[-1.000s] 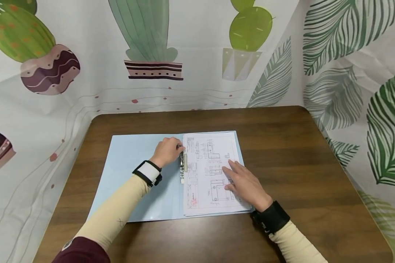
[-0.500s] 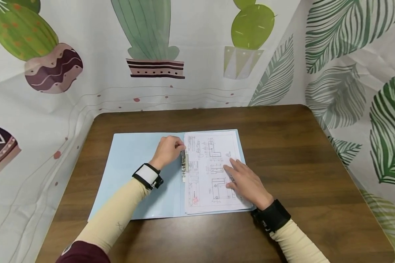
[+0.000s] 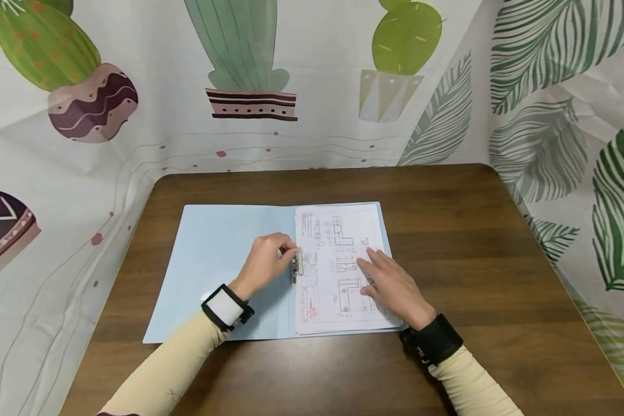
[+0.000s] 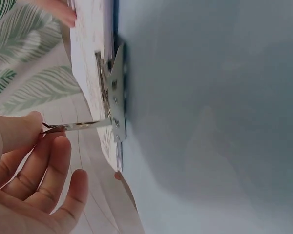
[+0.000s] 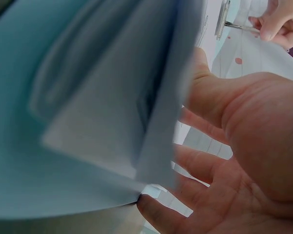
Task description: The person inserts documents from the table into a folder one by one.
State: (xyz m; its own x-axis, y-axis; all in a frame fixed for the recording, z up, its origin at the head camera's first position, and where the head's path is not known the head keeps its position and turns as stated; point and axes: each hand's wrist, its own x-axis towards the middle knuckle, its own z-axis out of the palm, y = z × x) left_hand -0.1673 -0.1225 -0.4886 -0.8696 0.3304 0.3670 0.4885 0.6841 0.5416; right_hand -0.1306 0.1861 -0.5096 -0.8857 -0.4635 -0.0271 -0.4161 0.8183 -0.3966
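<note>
A light blue folder (image 3: 223,237) lies spread on the table, with a stack of printed drawing sheets (image 3: 325,294) on its right half. A metal lever clip (image 4: 116,97) sits at the fold, along the sheets' left edge. Between thumb and fingertip, my left hand (image 3: 267,263) pinches the end of the clip's thin lever (image 4: 85,125), which sticks up away from the folder. My right hand (image 3: 395,289) rests on the right side of the top sheet with fingers spread. Seen from the right wrist, loose sheet edges (image 5: 102,97) fan near that palm.
The brown wooden table (image 3: 447,231) has rounded back corners. Behind it hangs a white cloth (image 3: 322,46) printed with cacti and leaves. Black straps with camera mounts (image 3: 431,345) are on both wrists.
My left hand has moved from the clip's far end a little toward me, swinging the lever up. The right hand stays on the sheets. The head view has shifted slightly.
</note>
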